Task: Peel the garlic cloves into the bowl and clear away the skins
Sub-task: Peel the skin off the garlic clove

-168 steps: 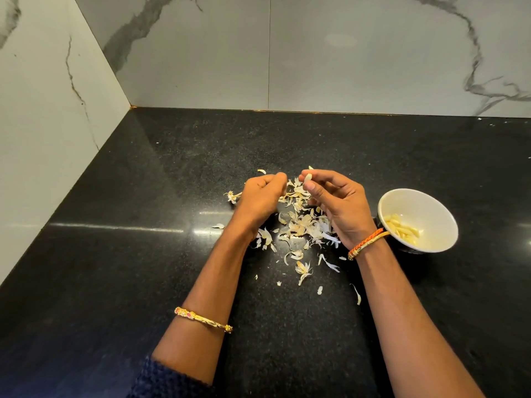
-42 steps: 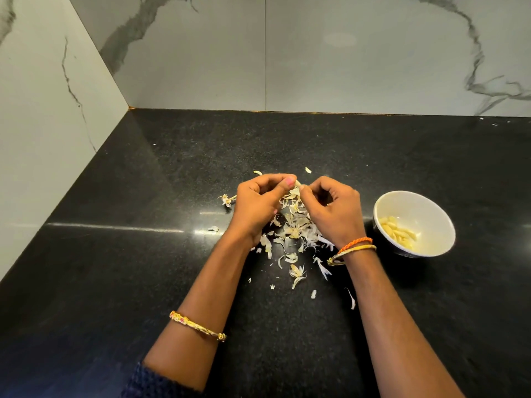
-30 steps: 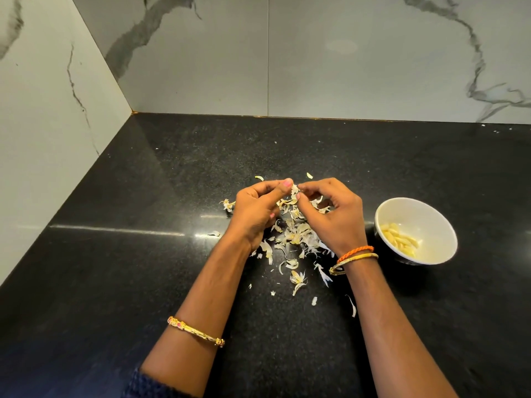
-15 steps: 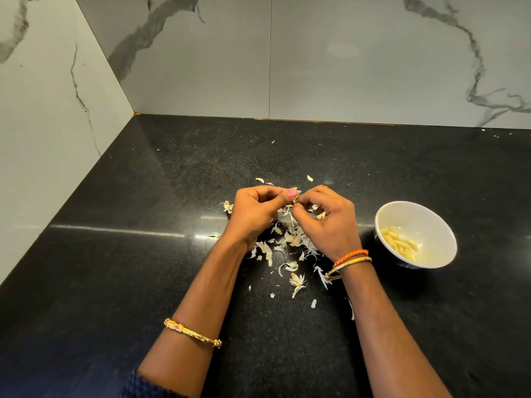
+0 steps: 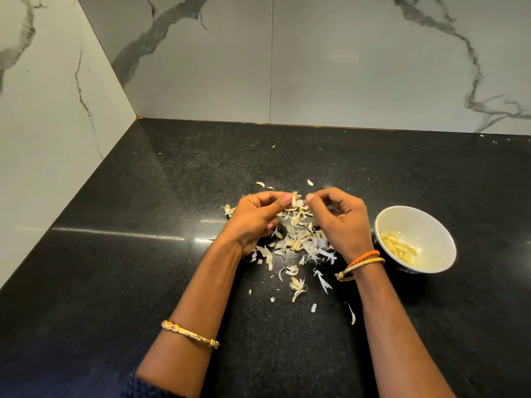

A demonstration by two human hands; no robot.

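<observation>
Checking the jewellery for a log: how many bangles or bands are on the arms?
3. A gold bangle sits on the left forearm; an orange band and a gold bangle lie side by side at the right wrist. The undersides are hidden.

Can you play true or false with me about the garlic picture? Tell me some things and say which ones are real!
1. The white bowl has peeled garlic cloves in it. True.
2. The bowl sits next to the person's left hand. False: it sits beside the right hand; the left hand is on the other side of the pile.
3. The garlic skins are all cleaned up. False: they lie scattered on the black counter, between and below the hands.
4. Both hands meet above the skin pile, fingertips close together. True.
5. The bowl is tipped over. False: it stands upright, open side up.
</observation>
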